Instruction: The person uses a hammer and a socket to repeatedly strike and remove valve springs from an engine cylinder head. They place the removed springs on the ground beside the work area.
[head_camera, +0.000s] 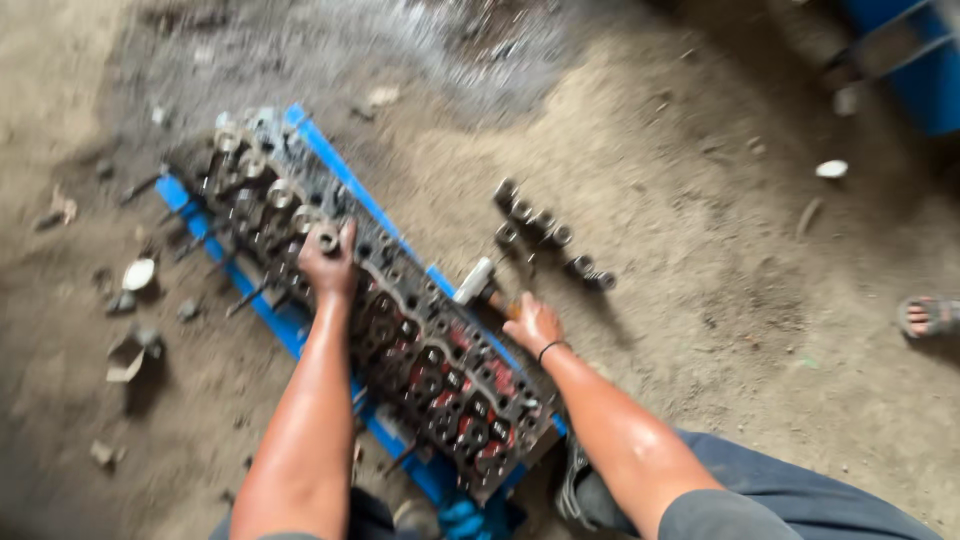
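I see my left hand (328, 262) stretched forward over the cylinder head (385, 320), its fingers clenched around a small round metal part (328, 240) pressed down on the head's upper half. My right hand (530, 322) sits just off the head's right edge, closed around the wooden handle of a hammer (480, 285) whose pale metal head points up and away from me, touching or almost touching that edge. The cylinder head is a long, grimy grey casting with rows of round openings and reddish patches toward its near end; it lies diagonally on a blue board (330, 160) over the dirt floor (700, 300). A cluster of small dark cylindrical parts (545, 232) lies on the ground beyond the hammer, to the right of the head, well apart from both hands.
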